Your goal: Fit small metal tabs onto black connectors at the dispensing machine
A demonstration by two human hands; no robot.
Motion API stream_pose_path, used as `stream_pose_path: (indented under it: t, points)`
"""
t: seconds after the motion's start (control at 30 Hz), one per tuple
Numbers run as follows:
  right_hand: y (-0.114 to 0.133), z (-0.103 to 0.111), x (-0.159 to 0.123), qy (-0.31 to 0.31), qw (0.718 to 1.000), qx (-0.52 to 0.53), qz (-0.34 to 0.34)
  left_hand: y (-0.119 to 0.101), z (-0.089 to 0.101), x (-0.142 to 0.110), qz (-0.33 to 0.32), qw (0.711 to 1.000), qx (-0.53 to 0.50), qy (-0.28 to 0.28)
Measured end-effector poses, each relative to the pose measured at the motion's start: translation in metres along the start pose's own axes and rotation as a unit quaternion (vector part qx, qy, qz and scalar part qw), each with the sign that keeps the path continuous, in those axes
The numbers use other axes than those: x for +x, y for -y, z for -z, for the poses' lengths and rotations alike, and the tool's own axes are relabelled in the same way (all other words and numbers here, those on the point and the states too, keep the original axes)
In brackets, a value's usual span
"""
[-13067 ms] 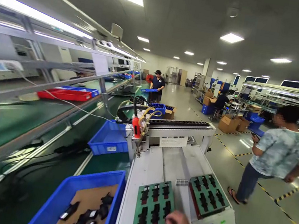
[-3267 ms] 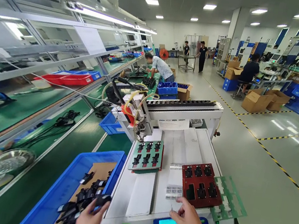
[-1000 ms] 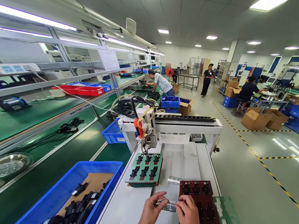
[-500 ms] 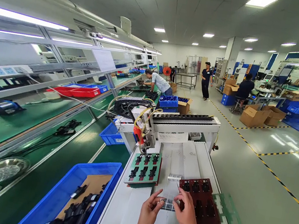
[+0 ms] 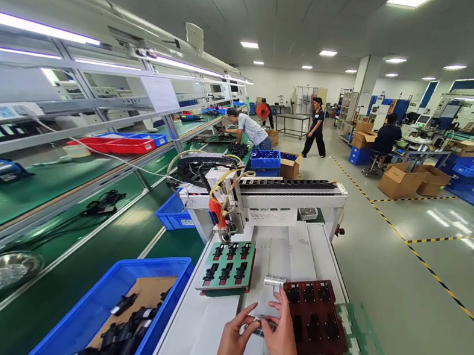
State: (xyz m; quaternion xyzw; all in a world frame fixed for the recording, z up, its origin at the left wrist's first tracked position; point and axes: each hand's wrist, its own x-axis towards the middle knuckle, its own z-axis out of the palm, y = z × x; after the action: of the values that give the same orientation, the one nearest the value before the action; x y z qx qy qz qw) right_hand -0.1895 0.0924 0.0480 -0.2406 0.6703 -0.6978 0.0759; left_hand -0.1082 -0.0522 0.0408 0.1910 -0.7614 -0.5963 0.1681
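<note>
Strip (image 5: 263,332) is held over the bed (image 5: 205,328), toward its front edge, left of the red tray (image 5: 317,346); bed contact can't be told. Fingers of the left hand (image 5: 235,337) are pinched narrow on the strip; those of the right hand (image 5: 283,340) are closed on it too, grip partly hidden. Both ends are probably held so the thin piece is kept steady. Green tray (image 5: 224,285) is set on the bed's left edge, likely so it is reached by the machine head (image 5: 226,215) at its back edge. Blue bin (image 5: 157,265) is placed just beside the bed's left edge, presumably for easy reach. Green plate (image 5: 366,341) is left jutting past the bed's right edge, beside the red tray.

Counts: six black parts in the green tray, two rows of three; five made out in the red tray, front-left spot blocked by the right hand; two strips, the second strip (image 5: 274,281) lying behind; bin parts heaped, not countable.
</note>
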Motion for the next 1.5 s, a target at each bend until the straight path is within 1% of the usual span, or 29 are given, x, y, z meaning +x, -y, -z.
stream_pose_path:
  t: [0.1, 0.2, 0.27, 0.3, 0.37, 0.43, 0.5, 0.53, 0.6, 0.67, 0.73, 0.77, 0.8, 0.87, 0.9, 0.97, 1.03, 1.1, 1.2, 1.27, 1.33, 1.37, 1.43, 1.5]
  points:
    - [0.002, -0.004, -0.003, 0.003, 1.0, -0.011, 0.003, 0.0, 0.002, -0.003, 0.001, 1.0, 0.01, 0.015]
    - [0.012, -0.007, -0.009, 0.021, 0.999, -0.014, 0.026, 0.004, 0.002, -0.004, -0.007, 0.999, 0.033, 0.032]
    - [0.019, -0.002, -0.014, 0.037, 0.998, -0.012, 0.045, 0.01, 0.002, -0.004, -0.008, 0.997, 0.053, 0.051]
    - [0.021, 0.004, -0.017, 0.041, 0.998, -0.017, 0.053, 0.013, 0.001, -0.004, -0.004, 0.997, 0.061, 0.056]
    - [0.021, 0.025, -0.024, 0.032, 0.996, -0.057, 0.064, 0.019, 0.0, -0.005, -0.001, 0.996, 0.076, 0.05]
    - [0.013, 0.057, -0.03, 0.002, 0.988, -0.14, 0.063, 0.025, 0.0, -0.007, -0.01, 0.995, 0.096, 0.03]
    - [0.001, 0.09, -0.036, -0.029, 0.974, -0.219, 0.042, 0.027, -0.001, -0.01, -0.018, 0.993, 0.117, 0.022]
    - [-0.004, 0.104, -0.038, -0.04, 0.97, -0.238, 0.027, 0.026, -0.002, -0.012, -0.019, 0.992, 0.123, 0.023]
    - [-0.011, 0.122, -0.039, -0.046, 0.971, -0.233, 0.017, 0.02, -0.006, -0.015, -0.026, 0.992, 0.12, 0.032]
    - [-0.006, 0.128, -0.036, -0.046, 0.977, -0.206, 0.041, 0.009, -0.012, -0.016, -0.036, 0.993, 0.104, 0.05]
    - [0.012, 0.124, -0.03, -0.069, 0.979, -0.175, 0.074, -0.006, -0.02, -0.018, -0.03, 0.994, 0.068, 0.082]
    - [0.024, 0.12, -0.025, -0.093, 0.981, -0.153, 0.076, -0.015, -0.023, -0.018, -0.02, 0.993, 0.042, 0.106]
    - [0.038, 0.115, -0.02, -0.123, 0.983, -0.123, 0.067, -0.024, -0.027, -0.02, -0.006, 0.991, 0.01, 0.134]
    - [0.067, 0.105, -0.01, -0.169, 0.985, -0.041, 0.021, -0.043, -0.032, -0.023, 0.023, 0.978, -0.066, 0.195]
    - [0.081, 0.1, -0.006, -0.176, 0.984, 0.001, -0.003, -0.051, -0.034, -0.024, 0.034, 0.97, -0.104, 0.219]
    - [0.101, 0.091, 0.001, -0.164, 0.983, 0.071, -0.035, -0.067, -0.035, -0.029, 0.043, 0.953, -0.168, 0.248]
    - [0.114, 0.083, 0.004, -0.143, 0.982, 0.115, -0.046, -0.081, -0.033, -0.033, 0.048, 0.946, -0.196, 0.253]
    - [0.12, 0.076, 0.004, -0.131, 0.981, 0.133, -0.051, -0.092, -0.031, -0.037, 0.065, 0.948, -0.192, 0.247]
    - [0.125, 0.067, 0.002, -0.12, 0.982, 0.138, -0.054, -0.102, -0.028, -0.044, 0.097, 0.946, -0.2, 0.235]
    - [0.128, 0.063, 0.001, -0.116, 0.981, 0.142, -0.056, -0.105, -0.027, -0.049, 0.116, 0.935, -0.248, 0.224]
    - [0.132, 0.06, -0.001, -0.111, 0.981, 0.151, -0.053, -0.107, -0.027, -0.054, 0.143, 0.916, -0.313, 0.208]
    - [0.135, 0.059, -0.002, -0.108, 0.981, 0.155, -0.05, -0.108, -0.026, -0.057, 0.159, 0.901, -0.348, 0.205]
    - [0.14, 0.056, -0.005, -0.09, 0.981, 0.163, -0.056, -0.109, -0.024, -0.062, 0.186, 0.868, -0.408, 0.213]
    - [0.146, 0.053, -0.008, -0.064, 0.981, 0.167, -0.07, -0.112, -0.02, -0.065, 0.196, 0.839, -0.457, 0.223]
